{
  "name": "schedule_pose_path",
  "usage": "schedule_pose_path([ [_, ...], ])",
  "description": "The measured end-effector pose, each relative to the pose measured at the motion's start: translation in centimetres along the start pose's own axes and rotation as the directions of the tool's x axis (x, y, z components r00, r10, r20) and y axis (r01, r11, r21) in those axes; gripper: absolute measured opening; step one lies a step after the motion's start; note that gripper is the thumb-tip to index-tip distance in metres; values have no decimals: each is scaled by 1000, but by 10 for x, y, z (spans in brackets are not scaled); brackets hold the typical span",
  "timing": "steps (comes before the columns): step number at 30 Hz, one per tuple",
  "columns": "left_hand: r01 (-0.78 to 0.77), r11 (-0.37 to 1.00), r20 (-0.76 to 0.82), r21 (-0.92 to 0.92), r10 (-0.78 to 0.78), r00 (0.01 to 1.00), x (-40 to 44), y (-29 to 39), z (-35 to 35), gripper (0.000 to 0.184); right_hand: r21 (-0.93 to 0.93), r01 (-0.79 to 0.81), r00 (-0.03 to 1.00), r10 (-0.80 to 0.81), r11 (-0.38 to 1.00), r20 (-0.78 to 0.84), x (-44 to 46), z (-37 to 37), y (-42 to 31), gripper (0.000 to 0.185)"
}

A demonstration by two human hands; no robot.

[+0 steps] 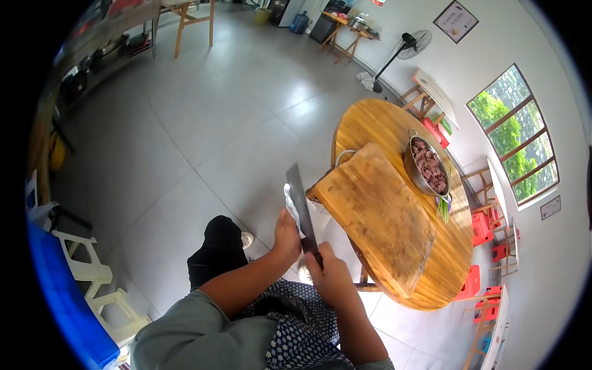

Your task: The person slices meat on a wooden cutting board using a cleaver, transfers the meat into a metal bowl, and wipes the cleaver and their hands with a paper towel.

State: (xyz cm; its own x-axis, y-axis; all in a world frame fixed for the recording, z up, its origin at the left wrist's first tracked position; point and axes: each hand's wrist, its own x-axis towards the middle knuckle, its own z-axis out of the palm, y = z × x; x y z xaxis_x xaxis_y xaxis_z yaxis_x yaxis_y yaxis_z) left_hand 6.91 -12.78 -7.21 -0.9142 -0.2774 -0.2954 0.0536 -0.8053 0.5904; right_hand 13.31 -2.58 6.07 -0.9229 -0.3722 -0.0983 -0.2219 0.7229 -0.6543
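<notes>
My right hand [327,271] is wrapped round the dark handle of a cleaver [298,194], its broad grey blade pointing up and away from me. Against the left side of the blade, my left hand [287,237] holds a crumpled white tissue [290,203]; its fingers are partly hidden behind the blade. Both hands are in front of my body, left of the round wooden table [447,262]. On that table lies a thick wooden cutting board [379,213], its surface stained and worn. Beyond the board stands a metal pot [414,165] full of cut raw meat [430,166].
Green onions [443,209] lie beside the pot. White plastic stools [83,262] and a blue surface [65,296] are at my left. A standing fan [413,44] is by the wall. Red stools [481,228] and tables line the right side.
</notes>
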Motion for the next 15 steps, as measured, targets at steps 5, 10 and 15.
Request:
schedule_pose_path([
  [5, 150, 949, 113, -278, -122, 986, 12, -3, -11, 48, 469, -195, 981, 165, 861, 104, -23, -34, 11, 12],
  [10, 277, 933, 263, -227, -216, 941, 22, -28, -51, 42, 666, -50, 983, 153, 744, -98, -56, -69, 33, 11],
  [15, 564, 759, 382, -324, -440, 812, -19, -11, -40, 35, 304, -169, 837, 299, 938, -457, -98, -146, 79, 18],
])
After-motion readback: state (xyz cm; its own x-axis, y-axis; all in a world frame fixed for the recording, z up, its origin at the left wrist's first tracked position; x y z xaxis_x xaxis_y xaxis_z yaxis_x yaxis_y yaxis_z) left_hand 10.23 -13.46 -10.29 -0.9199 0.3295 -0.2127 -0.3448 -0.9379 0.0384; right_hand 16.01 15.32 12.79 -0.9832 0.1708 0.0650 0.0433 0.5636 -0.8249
